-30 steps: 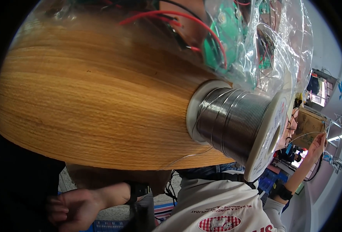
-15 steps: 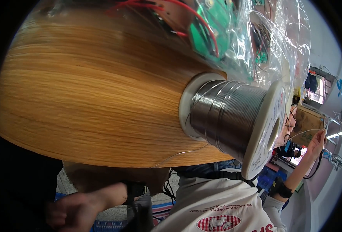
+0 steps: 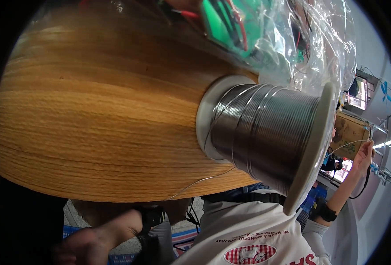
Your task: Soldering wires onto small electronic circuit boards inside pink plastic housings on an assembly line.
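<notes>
Solder wire (image 3: 350, 144) is drawn off the spool (image 3: 266, 141), seemingly pinched by the right hand (image 3: 364, 154). State of the left hand (image 3: 78, 247), lower left, cannot be told; steady pulling is needed.

I see a wooden surface (image 3: 98, 132) with a warm, striped grain filling most of my view. A spool of grey solder wire (image 3: 266, 132) stands on it by one white flange. Just beside the spool lies a clear plastic bag (image 3: 310, 48) holding green circuit boards (image 3: 224, 26) and red wires.
</notes>
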Action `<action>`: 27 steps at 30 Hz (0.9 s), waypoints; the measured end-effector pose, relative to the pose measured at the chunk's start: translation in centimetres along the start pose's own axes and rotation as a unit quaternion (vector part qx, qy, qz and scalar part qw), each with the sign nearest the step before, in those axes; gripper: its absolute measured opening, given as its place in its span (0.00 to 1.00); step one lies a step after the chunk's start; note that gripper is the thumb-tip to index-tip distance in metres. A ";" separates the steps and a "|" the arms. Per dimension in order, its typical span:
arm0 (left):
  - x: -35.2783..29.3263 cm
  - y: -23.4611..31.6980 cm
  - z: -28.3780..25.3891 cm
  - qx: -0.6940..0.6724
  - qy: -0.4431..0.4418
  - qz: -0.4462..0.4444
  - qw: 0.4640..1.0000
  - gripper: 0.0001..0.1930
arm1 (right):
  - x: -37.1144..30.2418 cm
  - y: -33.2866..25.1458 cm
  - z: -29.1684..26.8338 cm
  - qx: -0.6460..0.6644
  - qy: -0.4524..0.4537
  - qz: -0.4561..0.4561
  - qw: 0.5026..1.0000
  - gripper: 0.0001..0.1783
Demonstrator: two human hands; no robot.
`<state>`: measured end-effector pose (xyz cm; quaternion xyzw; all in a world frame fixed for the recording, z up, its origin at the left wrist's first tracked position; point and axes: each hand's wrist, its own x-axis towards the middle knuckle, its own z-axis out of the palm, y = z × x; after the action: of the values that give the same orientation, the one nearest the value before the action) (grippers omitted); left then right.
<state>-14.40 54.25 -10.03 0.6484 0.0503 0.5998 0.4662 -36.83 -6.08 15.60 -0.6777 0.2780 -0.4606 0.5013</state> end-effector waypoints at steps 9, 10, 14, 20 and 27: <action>-0.1 -0.2 -0.1 -0.003 0.007 -0.001 1.000 0.19 | -0.1 -0.2 0.2 0.014 -0.001 0.023 1.000 0.03; -0.1 -0.1 0.0 -0.008 0.020 -0.006 1.000 0.20 | -0.1 -0.2 0.3 0.020 0.003 0.025 0.999 0.04; 0.0 -0.4 -0.2 0.003 0.012 -0.005 1.000 0.20 | -0.3 0.3 0.9 0.024 0.019 0.010 0.999 0.04; 0.2 -2.0 -3.3 0.007 0.008 -0.043 0.999 0.22 | 0.1 0.3 0.0 -0.003 0.026 -0.024 0.999 0.04; -1.7 3.1 -2.0 0.037 -0.099 -0.164 0.981 0.27 | -1.8 2.1 -1.5 0.054 -0.024 -0.011 0.998 0.03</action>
<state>-18.05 52.59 -9.52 0.7040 0.1318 0.4457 0.5370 -38.77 -5.93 13.13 -0.6636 0.2326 -0.4639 0.5388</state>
